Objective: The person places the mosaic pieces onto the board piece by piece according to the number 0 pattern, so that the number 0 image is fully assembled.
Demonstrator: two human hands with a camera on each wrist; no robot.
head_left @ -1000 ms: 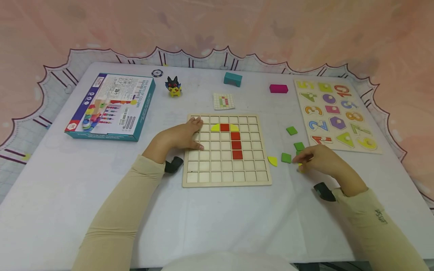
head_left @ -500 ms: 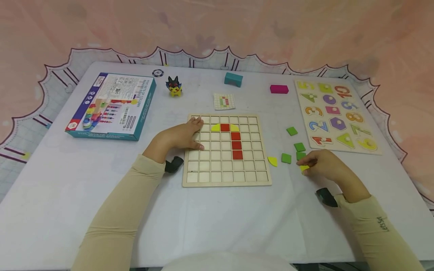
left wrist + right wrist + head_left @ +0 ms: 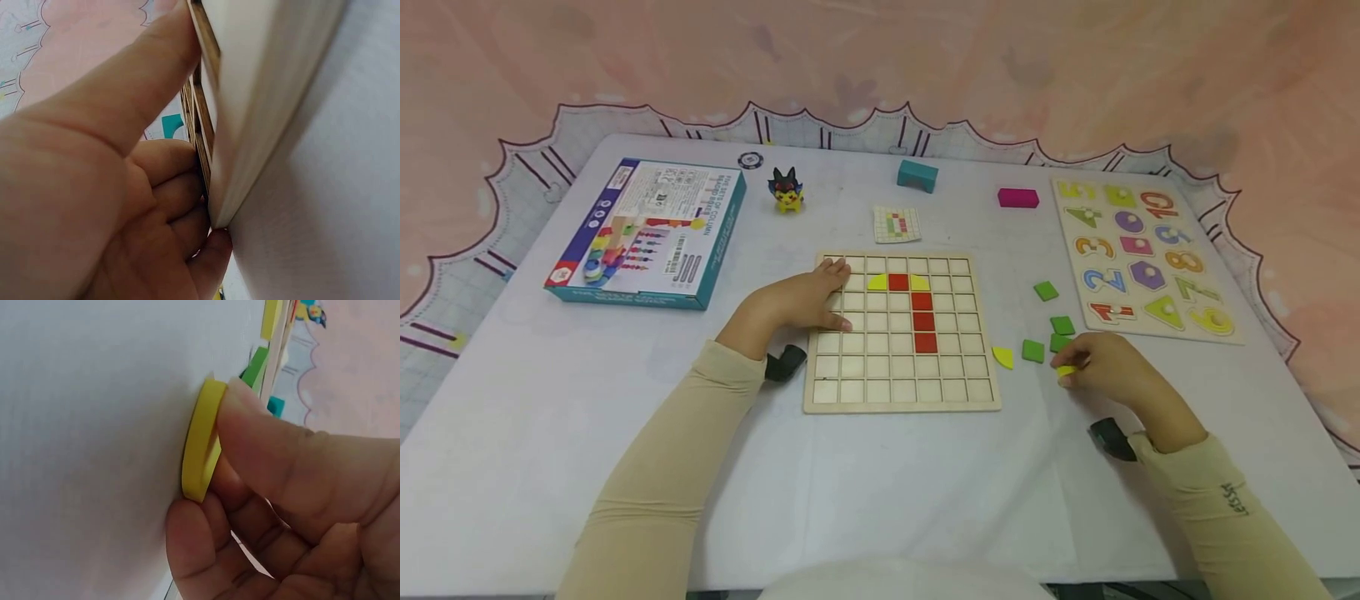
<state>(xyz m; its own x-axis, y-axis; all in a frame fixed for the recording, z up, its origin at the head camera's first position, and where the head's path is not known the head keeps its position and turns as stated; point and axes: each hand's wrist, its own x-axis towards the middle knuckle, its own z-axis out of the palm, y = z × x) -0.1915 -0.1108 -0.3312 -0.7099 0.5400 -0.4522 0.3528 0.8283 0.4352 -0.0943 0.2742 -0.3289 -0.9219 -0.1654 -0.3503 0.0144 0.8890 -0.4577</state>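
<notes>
My left hand (image 3: 797, 298) rests spread over the left edge of the wooden grid board (image 3: 901, 403); its thumb and fingers lie along the rim in the left wrist view. Red square tiles (image 3: 922, 322) and two yellow quarter-round tiles (image 3: 877, 282) sit in the board's cells. To the right of the board, my right hand (image 3: 1105, 367) pinches a yellow quarter-round tile (image 3: 204, 440) by its edges, close over the tablecloth. Several green square tiles (image 3: 1033, 351) lie beside that hand, one partly hidden by its fingers. A loose yellow quarter-round tile (image 3: 1003, 357) lies by the board's right edge.
Beyond the board lies a small pattern card (image 3: 897, 225). A boxed toy set (image 3: 647, 233) is at left, a wooden number puzzle (image 3: 1142, 250) at right. Along the back are a figurine (image 3: 786, 192), a round chip (image 3: 750, 161), a teal block (image 3: 917, 176) and a magenta block (image 3: 1018, 197).
My right hand shifted a little right and toward me, then back slightly left, with the yellow tile now between its fingers. The left hand stays put on the board.
</notes>
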